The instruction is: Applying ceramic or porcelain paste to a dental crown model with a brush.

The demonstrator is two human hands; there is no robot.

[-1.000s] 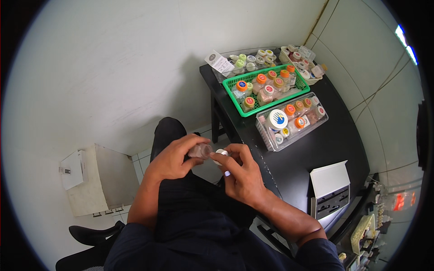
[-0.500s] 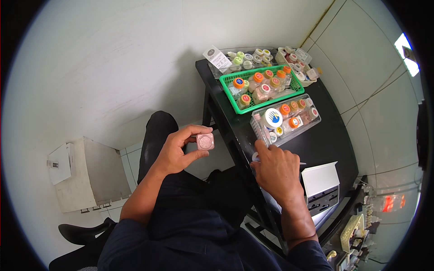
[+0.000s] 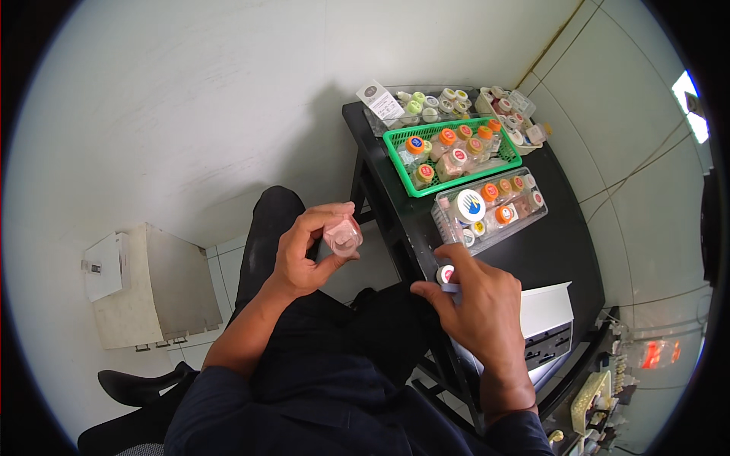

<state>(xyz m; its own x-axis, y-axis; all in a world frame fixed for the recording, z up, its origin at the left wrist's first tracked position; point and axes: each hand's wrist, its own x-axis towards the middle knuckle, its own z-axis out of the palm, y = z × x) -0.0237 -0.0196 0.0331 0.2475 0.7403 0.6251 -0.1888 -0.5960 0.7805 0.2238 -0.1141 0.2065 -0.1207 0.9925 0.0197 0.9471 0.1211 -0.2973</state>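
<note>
Showing pinkish contents, 1 clear uncapped jar [image 3: 342, 237].

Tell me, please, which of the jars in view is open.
The pink jar held in the left hand. Its mouth is uncovered, whereas the jars in the green basket visibly wear caps.

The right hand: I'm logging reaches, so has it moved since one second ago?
Yes: the right hand has moved rightward against the black table, from left of its edge to mostly over it.
</note>
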